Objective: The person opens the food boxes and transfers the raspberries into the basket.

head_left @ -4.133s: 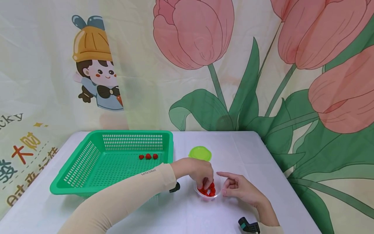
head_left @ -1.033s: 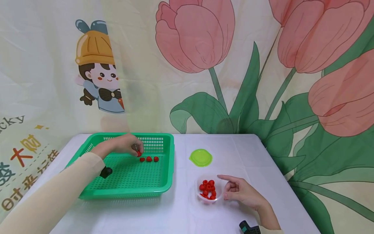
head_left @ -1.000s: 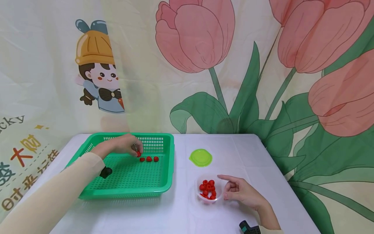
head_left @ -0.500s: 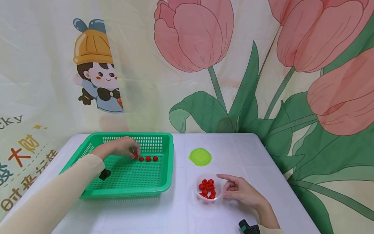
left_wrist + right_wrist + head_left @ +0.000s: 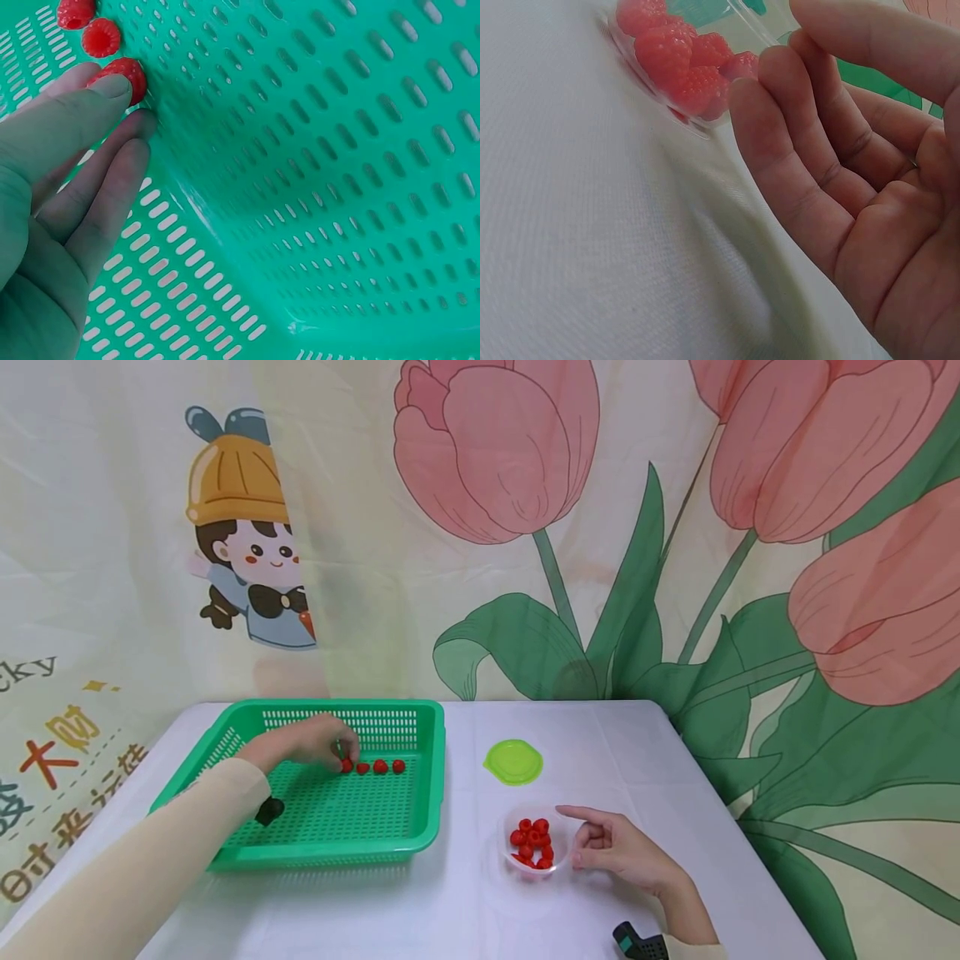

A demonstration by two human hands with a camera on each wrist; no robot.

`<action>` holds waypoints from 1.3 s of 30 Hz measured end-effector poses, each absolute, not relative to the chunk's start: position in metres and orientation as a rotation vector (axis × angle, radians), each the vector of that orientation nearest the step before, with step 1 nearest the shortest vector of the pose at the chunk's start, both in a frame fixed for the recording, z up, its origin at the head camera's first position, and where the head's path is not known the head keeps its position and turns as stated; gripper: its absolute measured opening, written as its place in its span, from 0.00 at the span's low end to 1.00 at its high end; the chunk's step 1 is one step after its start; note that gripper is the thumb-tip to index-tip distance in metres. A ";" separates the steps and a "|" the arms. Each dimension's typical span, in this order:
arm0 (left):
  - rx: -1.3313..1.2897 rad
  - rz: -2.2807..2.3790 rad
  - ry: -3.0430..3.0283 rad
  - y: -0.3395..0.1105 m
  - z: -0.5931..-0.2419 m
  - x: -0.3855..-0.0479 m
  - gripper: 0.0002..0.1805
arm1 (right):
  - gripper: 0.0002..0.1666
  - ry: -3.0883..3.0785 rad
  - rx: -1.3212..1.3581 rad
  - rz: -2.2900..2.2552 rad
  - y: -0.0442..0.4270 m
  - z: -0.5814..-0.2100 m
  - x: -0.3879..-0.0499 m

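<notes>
"Green is the basket (image 5: 322, 814); what is inside, in head view?"

"The left hand (image 5: 311, 742) pinches one raspberry (image 5: 347, 766), in a row with three other berries (image 5: 381, 767)."

"And left wrist?"

"Thumb (image 5: 67, 124) and finger (image 5: 71, 79) grasp it near the basket wall (image 5: 322, 161)."

"Right wrist?"

"The right hand (image 5: 889, 217), fingers relaxed, is beside the clear cup (image 5: 751, 24) of red fruits (image 5: 664, 56); touching or not, I cannot tell."

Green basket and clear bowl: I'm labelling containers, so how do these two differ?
The basket is green and slotted; the bowl is clear. The basket is much larger than the bowl. The basket's raspberries line up in a row; the bowl's raspberries cluster together. Both are open-topped.
</notes>
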State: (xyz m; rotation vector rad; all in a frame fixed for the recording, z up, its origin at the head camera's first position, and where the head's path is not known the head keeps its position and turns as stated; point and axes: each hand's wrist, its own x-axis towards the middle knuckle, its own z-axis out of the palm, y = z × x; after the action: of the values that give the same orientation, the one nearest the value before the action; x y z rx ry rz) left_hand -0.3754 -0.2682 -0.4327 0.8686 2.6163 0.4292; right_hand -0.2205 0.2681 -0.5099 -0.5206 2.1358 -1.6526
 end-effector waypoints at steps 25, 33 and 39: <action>1.079 0.603 2.727 -0.212 -0.364 -0.321 0.12 | 0.43 2.154 -0.502 -1.633 0.268 -0.511 -0.221; 1.144 0.771 2.712 -0.168 -0.355 -0.292 0.15 | 0.44 2.152 -0.487 -1.639 0.268 -0.510 -0.221; 1.213 0.856 2.648 -0.134 -0.356 -0.274 0.17 | 0.44 2.147 -0.487 -1.634 0.268 -0.510 -0.222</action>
State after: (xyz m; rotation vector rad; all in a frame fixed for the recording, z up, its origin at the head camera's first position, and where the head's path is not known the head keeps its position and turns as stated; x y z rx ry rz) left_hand -0.2742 -0.1341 -0.3559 1.2127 2.6477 0.8562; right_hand -0.2221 0.2680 -0.5103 -0.4865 2.1473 -1.6341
